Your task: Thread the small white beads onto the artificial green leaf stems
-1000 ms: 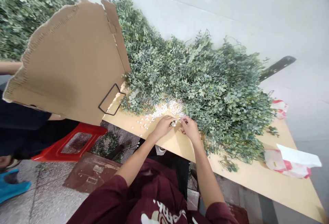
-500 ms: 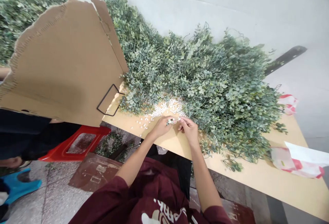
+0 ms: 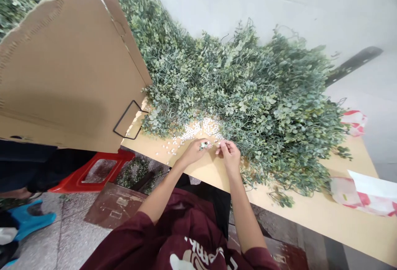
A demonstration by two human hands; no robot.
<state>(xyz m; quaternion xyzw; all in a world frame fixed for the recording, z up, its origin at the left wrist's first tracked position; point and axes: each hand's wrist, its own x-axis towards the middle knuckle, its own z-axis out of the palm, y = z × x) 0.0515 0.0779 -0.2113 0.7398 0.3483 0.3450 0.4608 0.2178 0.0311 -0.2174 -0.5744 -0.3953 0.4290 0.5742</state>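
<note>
a: left hand (image 3: pixel 192 152) right above the near edge of the tabletop (image 3: pixel 214 173), thumb and fingers curled round a small sprig (image 3: pixel 204 145), its green and whitish bits poking out at the fingertips!

b: and the right hand (image 3: pixel 231 154)?

a: close by, just a narrow gap between the two. thumb and fingertips bunched near each other, pointing at the sprig; whether they pinch anything, i can't tell, it's too small from up here.

b: beyond the hands, then?

a: white bits (image 3: pixel 198 130), loads of them, thick in front of the leaves and thinning out to the left along the pale top.

b: and behind those, what a heap!

a: greenery (image 3: pixel 257 84), banked up along the table right to the pale wall (image 3: pixel 297 11). a loose cutting (image 3: pixel 282 199) lies at the near edge, over on the right.

b: further right, a red-and-white bag (image 3: pixel 361 195) on the tabletop.

a: over to the left, a big cardboard sheet (image 3: pixel 68 67) stands with a ragged upper edge, and a black wire frame (image 3: pixel 123 115) sits at its lower corner.

b: below that, a red stool (image 3: pixel 70 181), a co-worker's dark clothing (image 3: pixel 29 162) beside it, and a blue stool (image 3: pixel 34 222) down on the speckled floor (image 3: pixel 79 228).
</note>
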